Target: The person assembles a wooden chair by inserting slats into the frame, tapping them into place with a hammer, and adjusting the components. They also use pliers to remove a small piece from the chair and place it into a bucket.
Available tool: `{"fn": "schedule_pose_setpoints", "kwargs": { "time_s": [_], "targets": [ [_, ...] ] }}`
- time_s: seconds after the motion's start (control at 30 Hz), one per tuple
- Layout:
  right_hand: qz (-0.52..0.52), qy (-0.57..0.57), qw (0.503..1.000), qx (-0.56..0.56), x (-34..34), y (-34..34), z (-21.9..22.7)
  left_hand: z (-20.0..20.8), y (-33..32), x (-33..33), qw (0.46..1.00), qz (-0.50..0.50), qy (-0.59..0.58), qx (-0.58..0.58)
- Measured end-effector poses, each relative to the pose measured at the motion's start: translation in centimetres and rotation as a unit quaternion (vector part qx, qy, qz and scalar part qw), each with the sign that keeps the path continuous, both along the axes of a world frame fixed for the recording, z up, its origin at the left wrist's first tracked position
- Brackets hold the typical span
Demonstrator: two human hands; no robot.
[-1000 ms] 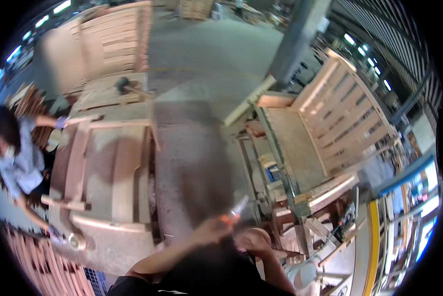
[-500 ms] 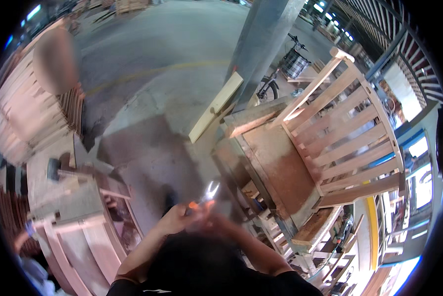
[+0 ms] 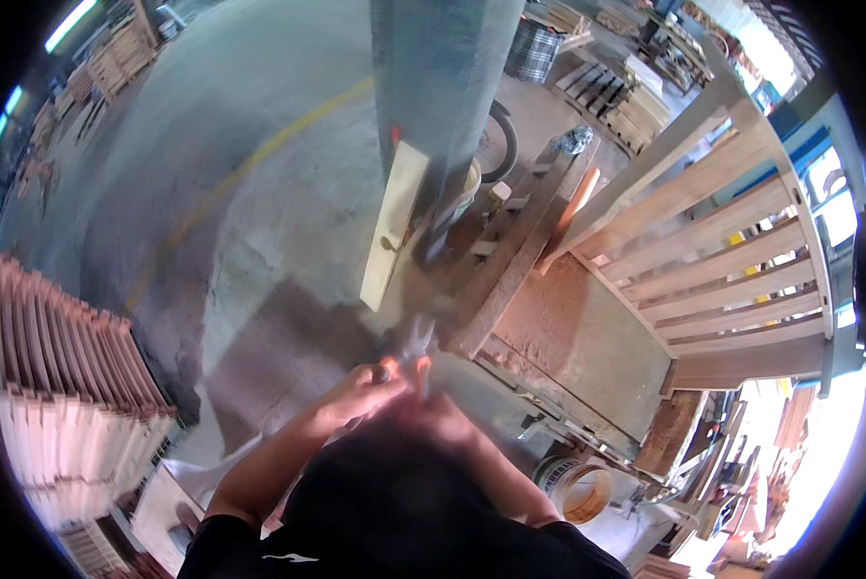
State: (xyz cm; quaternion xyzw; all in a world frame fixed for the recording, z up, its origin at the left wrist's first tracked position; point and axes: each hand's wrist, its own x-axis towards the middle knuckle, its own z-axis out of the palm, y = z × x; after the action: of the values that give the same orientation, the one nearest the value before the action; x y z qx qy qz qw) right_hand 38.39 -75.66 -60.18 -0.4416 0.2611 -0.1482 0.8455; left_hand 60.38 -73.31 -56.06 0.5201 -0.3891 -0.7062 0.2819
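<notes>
Metal pliers (image 3: pixel 416 345): orange-handled, held in front of the chest, tips pointing up toward the plank; blurred.
Left hand (image 3: pixel 361 391): fingers wrapped around the pliers' handles.
Right hand (image 3: pixel 443 410): pressed just beside the left, too blurred to tell how its fingers stand.
Pale plank (image 3: pixel 391 227): leans against the grey pillar (image 3: pixel 443 87).
Slatted wooden chair (image 3: pixel 703 251): lies to the right on the bench (image 3: pixel 587 347).
Stacked slats (image 3: pixel 56 386): well apart, left.
</notes>
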Motion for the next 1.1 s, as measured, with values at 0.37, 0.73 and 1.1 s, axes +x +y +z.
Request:
{"fn": "schedule_pose_setpoints", "kwargs": {
  "time_s": [0.37, 0.73, 1.1],
  "targets": [
    [-0.366, -0.255, 0.856, 0.260, 12.6, -13.7, -1.7, -1.6, -21.1, 7.0, 0.903, -0.179, -0.354, -0.163],
    [-0.715, -0.209, 0.592, 0.308, 23.2, -22.9, -6.5, -8.7, -35.8, 10.3, 0.797, -0.442, -0.300, -0.281],
    [-0.859, -0.255, 0.429, 0.111, 25.7, -30.5, -9.6, -11.8, -45.8, 10.2, 0.740, -0.510, -0.178, -0.401]
  ]
}}
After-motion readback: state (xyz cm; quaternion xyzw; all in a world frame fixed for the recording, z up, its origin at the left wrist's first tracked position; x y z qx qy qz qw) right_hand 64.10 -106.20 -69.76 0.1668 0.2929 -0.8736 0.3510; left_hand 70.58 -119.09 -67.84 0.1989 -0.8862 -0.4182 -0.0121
